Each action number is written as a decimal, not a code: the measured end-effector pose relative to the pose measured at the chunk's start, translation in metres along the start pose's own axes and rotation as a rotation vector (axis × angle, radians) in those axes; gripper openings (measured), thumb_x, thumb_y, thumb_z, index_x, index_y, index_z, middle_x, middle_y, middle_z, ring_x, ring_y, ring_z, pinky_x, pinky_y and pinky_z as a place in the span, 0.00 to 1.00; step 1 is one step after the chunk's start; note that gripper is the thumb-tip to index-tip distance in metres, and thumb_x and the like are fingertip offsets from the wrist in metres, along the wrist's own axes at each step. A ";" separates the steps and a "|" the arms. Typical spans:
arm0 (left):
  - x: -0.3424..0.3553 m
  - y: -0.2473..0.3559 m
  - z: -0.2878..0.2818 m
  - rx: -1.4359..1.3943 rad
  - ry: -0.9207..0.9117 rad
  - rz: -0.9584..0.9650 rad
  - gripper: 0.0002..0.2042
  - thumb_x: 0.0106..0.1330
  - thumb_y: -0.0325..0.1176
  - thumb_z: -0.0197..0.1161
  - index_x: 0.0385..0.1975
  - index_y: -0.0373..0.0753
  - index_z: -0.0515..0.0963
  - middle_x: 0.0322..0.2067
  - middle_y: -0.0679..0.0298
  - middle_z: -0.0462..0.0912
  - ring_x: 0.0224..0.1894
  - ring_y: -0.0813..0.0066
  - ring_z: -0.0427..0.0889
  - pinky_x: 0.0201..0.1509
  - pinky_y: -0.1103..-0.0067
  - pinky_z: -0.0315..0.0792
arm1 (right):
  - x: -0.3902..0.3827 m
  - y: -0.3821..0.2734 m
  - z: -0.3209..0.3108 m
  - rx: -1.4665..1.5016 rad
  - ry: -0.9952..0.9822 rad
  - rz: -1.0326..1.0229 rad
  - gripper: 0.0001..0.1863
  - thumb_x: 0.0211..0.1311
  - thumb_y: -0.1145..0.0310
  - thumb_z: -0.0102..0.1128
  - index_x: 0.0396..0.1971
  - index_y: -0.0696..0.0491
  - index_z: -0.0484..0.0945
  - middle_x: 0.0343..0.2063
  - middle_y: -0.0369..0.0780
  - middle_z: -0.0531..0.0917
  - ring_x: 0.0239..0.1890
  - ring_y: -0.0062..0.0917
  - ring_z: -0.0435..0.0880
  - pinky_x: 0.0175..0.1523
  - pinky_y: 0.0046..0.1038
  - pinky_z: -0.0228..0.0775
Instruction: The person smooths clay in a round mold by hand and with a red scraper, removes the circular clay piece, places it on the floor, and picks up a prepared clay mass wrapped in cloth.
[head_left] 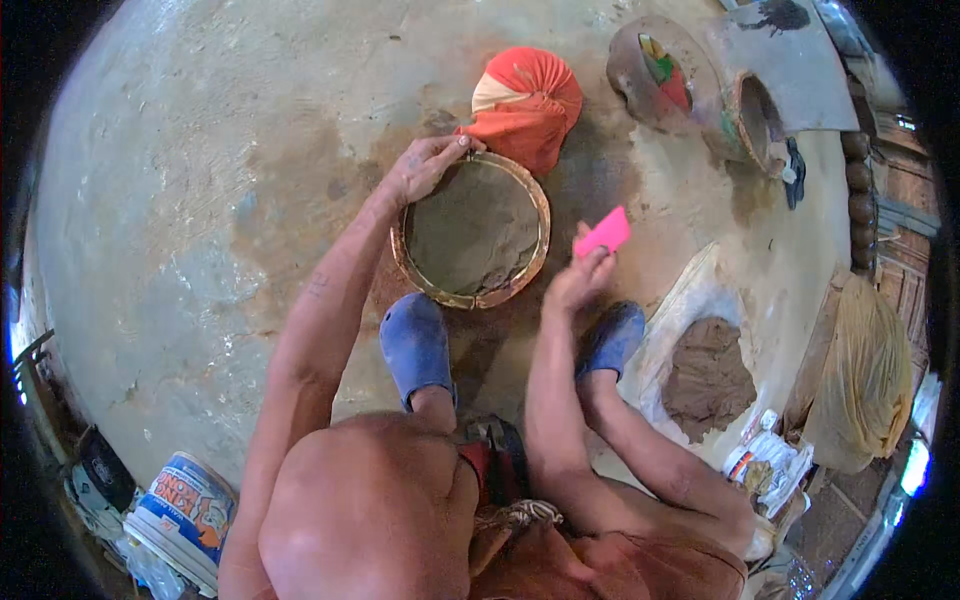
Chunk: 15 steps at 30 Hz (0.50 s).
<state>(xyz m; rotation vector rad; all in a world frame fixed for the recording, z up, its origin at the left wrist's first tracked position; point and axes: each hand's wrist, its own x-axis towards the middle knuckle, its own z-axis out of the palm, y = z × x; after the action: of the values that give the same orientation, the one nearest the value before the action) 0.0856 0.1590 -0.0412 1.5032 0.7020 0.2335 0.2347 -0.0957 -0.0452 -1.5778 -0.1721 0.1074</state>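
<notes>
My left hand (428,162) grips the upper left rim of a round ring mould (540,235) on the floor, its fingertips beside the orange cloth. Inside the ring is flat, grey-brown wet clay (462,220), rougher near its lower right. Just behind the ring is a red-orange cloth bundle (535,85) with a cream patch and a flap reaching the rim. My right hand (590,268) holds a flat pink rectangular piece (606,228) in the air to the right of the ring. My two feet in blue clogs (410,345) are at the ring's near side.
Clay pieces with round openings (650,110) rest at upper right near a board (790,50). Right of me are an open white sack of brown clay (705,375), a yellowish draped sheet (860,370) and crumpled bags (770,460). A white-and-blue bucket (180,510) stands at lower left.
</notes>
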 end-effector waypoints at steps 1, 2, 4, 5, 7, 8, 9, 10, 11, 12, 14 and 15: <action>0.016 0.012 0.021 0.041 0.007 0.108 0.26 0.82 0.54 0.49 0.57 0.40 0.85 0.48 0.61 0.89 0.52 0.75 0.83 0.62 0.72 0.74 | 0.014 0.025 -0.010 -0.029 -0.119 -0.185 0.20 0.83 0.59 0.42 0.49 0.63 0.75 0.53 0.52 0.84 0.53 0.35 0.83 0.62 0.40 0.72; 0.007 0.006 0.011 0.066 0.020 0.035 0.24 0.82 0.53 0.50 0.56 0.39 0.85 0.48 0.61 0.89 0.51 0.76 0.82 0.61 0.73 0.74 | -0.010 0.016 0.014 0.043 -0.075 -0.053 0.20 0.83 0.60 0.43 0.47 0.63 0.75 0.51 0.50 0.84 0.51 0.34 0.82 0.60 0.39 0.71; -0.002 -0.002 -0.004 0.069 0.051 0.029 0.24 0.82 0.53 0.50 0.55 0.39 0.85 0.47 0.61 0.89 0.51 0.76 0.82 0.61 0.72 0.74 | -0.031 -0.001 0.039 0.123 -0.029 0.072 0.19 0.82 0.60 0.44 0.46 0.63 0.76 0.48 0.49 0.84 0.49 0.33 0.82 0.59 0.38 0.71; 0.001 -0.003 -0.002 0.046 0.065 0.047 0.24 0.82 0.53 0.50 0.55 0.39 0.85 0.47 0.61 0.89 0.50 0.75 0.82 0.61 0.72 0.74 | -0.027 0.002 0.033 -0.081 -0.054 0.052 0.19 0.82 0.60 0.44 0.45 0.63 0.75 0.45 0.48 0.83 0.47 0.34 0.80 0.56 0.38 0.70; 0.000 -0.004 0.001 0.051 0.053 0.052 0.25 0.82 0.53 0.49 0.55 0.39 0.85 0.47 0.61 0.89 0.50 0.75 0.82 0.61 0.73 0.74 | -0.023 0.002 0.029 -0.277 -0.083 0.021 0.19 0.81 0.60 0.45 0.44 0.63 0.75 0.41 0.48 0.82 0.44 0.34 0.79 0.54 0.38 0.70; -0.001 -0.002 0.000 0.058 0.047 0.049 0.26 0.83 0.54 0.48 0.55 0.39 0.85 0.47 0.62 0.89 0.50 0.75 0.83 0.62 0.73 0.74 | -0.024 -0.002 0.030 -0.373 -0.067 0.035 0.19 0.81 0.59 0.45 0.44 0.63 0.74 0.39 0.48 0.81 0.42 0.35 0.78 0.53 0.38 0.69; 0.000 0.000 -0.001 0.057 0.059 0.060 0.26 0.83 0.54 0.48 0.55 0.39 0.85 0.47 0.62 0.89 0.50 0.75 0.83 0.62 0.73 0.74 | -0.024 -0.006 0.032 -0.470 -0.053 0.049 0.19 0.81 0.59 0.45 0.44 0.63 0.74 0.37 0.48 0.80 0.40 0.36 0.77 0.51 0.39 0.68; 0.000 0.003 0.001 -0.002 0.034 0.025 0.27 0.83 0.55 0.47 0.55 0.39 0.85 0.48 0.62 0.89 0.51 0.74 0.82 0.63 0.73 0.73 | -0.024 -0.009 0.033 -0.489 -0.058 -0.025 0.18 0.81 0.60 0.46 0.43 0.63 0.74 0.35 0.50 0.79 0.39 0.40 0.78 0.49 0.41 0.68; -0.001 0.007 0.003 -0.062 0.009 -0.008 0.28 0.83 0.56 0.45 0.55 0.40 0.86 0.48 0.62 0.89 0.52 0.74 0.82 0.63 0.73 0.73 | -0.021 -0.012 0.033 -0.490 -0.068 -0.038 0.18 0.81 0.60 0.46 0.43 0.63 0.74 0.35 0.50 0.79 0.39 0.40 0.78 0.49 0.41 0.68; 0.000 0.010 0.002 -0.065 0.004 -0.014 0.31 0.83 0.58 0.41 0.55 0.40 0.86 0.49 0.61 0.88 0.54 0.73 0.82 0.66 0.73 0.71 | -0.018 -0.016 0.033 -0.530 -0.090 -0.081 0.17 0.80 0.62 0.48 0.42 0.63 0.75 0.35 0.50 0.79 0.38 0.41 0.78 0.47 0.42 0.68; -0.003 0.012 -0.001 -0.083 0.021 0.009 0.32 0.83 0.59 0.41 0.55 0.40 0.86 0.50 0.60 0.88 0.55 0.72 0.82 0.66 0.72 0.70 | -0.012 -0.033 0.037 -0.639 -0.103 -0.096 0.14 0.78 0.65 0.53 0.43 0.62 0.77 0.36 0.50 0.81 0.39 0.44 0.81 0.47 0.42 0.70; -0.005 0.013 -0.004 -0.093 0.019 0.025 0.32 0.83 0.60 0.40 0.55 0.40 0.86 0.50 0.60 0.88 0.55 0.71 0.82 0.67 0.71 0.70 | -0.007 -0.042 0.039 -0.712 -0.086 -0.069 0.12 0.77 0.66 0.56 0.44 0.61 0.79 0.37 0.50 0.82 0.39 0.46 0.82 0.47 0.42 0.72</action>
<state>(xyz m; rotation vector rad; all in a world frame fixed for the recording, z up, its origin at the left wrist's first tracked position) 0.0825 0.1606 -0.0271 1.4233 0.6794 0.2960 0.2191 -0.0581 -0.0037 -2.2749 -0.3598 0.0616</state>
